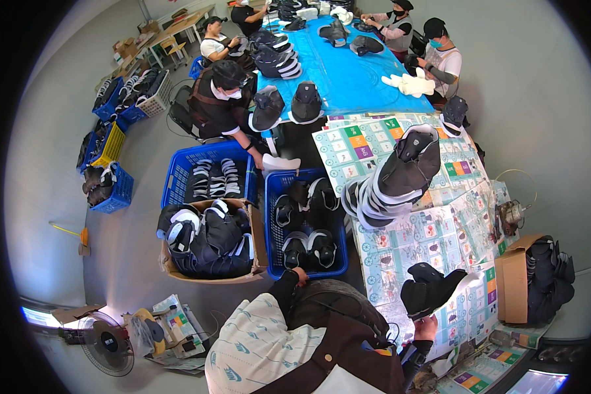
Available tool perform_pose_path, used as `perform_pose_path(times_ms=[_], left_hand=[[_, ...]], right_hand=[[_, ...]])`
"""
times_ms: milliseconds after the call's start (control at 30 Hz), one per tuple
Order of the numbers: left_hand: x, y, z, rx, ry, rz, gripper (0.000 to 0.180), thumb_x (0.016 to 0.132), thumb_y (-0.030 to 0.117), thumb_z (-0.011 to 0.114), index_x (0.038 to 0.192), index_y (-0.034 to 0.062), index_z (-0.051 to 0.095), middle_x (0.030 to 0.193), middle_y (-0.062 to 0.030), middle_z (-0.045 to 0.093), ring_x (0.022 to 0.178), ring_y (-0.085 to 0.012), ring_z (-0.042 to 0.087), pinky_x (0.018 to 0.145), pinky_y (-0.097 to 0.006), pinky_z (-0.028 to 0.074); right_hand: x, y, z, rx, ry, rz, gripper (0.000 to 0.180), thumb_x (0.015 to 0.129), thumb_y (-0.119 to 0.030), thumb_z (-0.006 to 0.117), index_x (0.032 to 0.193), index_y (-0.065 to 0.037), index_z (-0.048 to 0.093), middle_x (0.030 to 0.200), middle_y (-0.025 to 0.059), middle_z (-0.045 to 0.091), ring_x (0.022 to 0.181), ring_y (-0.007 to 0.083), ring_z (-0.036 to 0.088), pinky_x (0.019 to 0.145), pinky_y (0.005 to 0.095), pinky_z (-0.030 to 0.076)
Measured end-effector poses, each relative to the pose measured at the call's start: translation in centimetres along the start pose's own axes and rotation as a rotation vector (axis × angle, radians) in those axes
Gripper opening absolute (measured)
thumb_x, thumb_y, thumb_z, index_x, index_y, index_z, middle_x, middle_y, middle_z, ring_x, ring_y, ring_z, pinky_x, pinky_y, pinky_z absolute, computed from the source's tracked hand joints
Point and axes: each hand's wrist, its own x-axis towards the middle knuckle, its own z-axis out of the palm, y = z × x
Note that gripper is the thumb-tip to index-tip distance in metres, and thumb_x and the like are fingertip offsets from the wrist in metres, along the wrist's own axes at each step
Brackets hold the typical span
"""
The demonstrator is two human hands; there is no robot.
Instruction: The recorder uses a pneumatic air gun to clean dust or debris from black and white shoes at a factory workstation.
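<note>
At the right, my right hand (425, 327) is closed around the lower end of a black shoe upper (433, 289). This upper is raised in front of the paper-covered table, and its pale tip points right. My left hand (301, 276) is at the near rim of a blue crate (268, 246), its fingers seemingly curled on the edge and partly hidden. Several black shoe uppers with white linings (322, 246) lie in that crate. A tall nested stack of black and white uppers (400, 174) leans on the table beyond my right hand.
Left of the crate stand a cardboard box (259, 246) heaped with uppers and another blue crate (177, 167). A co-worker's hand (257, 157) reaches near a white piece (280, 163). At right is a filled carton (512, 282); at lower left, a fan (108, 345).
</note>
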Motion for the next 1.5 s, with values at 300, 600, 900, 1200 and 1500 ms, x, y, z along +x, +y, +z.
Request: perform_pose_path(times_ms=[300,600,900,1200,1500], left_hand=[[1.2,-1.3,-0.3,-0.022,-0.079,0.063,0.025,0.099,0.032,0.058,0.106,0.0138,0.074,0.088,-0.0065,0.073,0.073,-0.0262,0.071,0.059,-0.04,0.056],[0.8,-0.5,-1.0,0.057,-0.11,0.063,0.041,0.086,0.037,0.07,0.124,0.0198,0.068,0.106,-0.015,0.072,0.098,-0.0346,0.07,0.083,-0.044,0.058],[0.7,-0.6,-0.2,0.098,-0.092,0.048,0.04,0.086,0.036,0.07,0.122,0.0185,0.068,0.103,-0.0126,0.073,0.096,-0.0336,0.071,0.082,-0.043,0.058],[1.9,-1.0,-0.7,0.184,-0.144,0.062,0.04,0.087,0.033,0.068,0.124,0.0185,0.068,0.097,-0.0073,0.076,0.086,-0.0233,0.074,0.076,-0.039,0.059],[2.2,-1.2,-0.9,0.109,-0.264,0.028,0.045,0.089,0.029,0.068,0.132,0.0182,0.065,0.1,-0.0057,0.076,0.084,-0.0198,0.076,0.074,-0.035,0.061]], right_hand=[[-0.2,-0.4,0.7,0.003,-0.021,0.014,0.03,0.084,0.005,0.053,0.113,-0.002,0.055,0.103,0.0135,0.069,0.085,0.0289,0.071,0.073,0.0405,0.063],[0.2,-0.3,0.2,-0.016,-0.029,0.011,0.029,0.082,0.006,0.053,0.109,-0.002,0.061,0.101,0.0108,0.07,0.087,0.028,0.072,0.072,0.0393,0.063],[0.6,-0.7,1.4,-0.04,-0.042,0.015,0.029,0.082,0.005,0.055,0.11,-0.002,0.06,0.099,0.0105,0.07,0.085,0.0272,0.071,0.071,0.0375,0.063],[0.5,-0.7,1.0,-0.041,-0.035,0.031,0.028,0.083,0.005,0.056,0.109,-0.004,0.059,0.098,0.0104,0.07,0.084,0.0267,0.071,0.071,0.0379,0.063],[1.6,0.4,-0.2,-0.06,-0.064,0.016,0.032,0.085,0.001,0.049,0.116,0.001,0.054,0.101,0.0135,0.068,0.084,0.0274,0.073,0.069,0.04,0.065]])
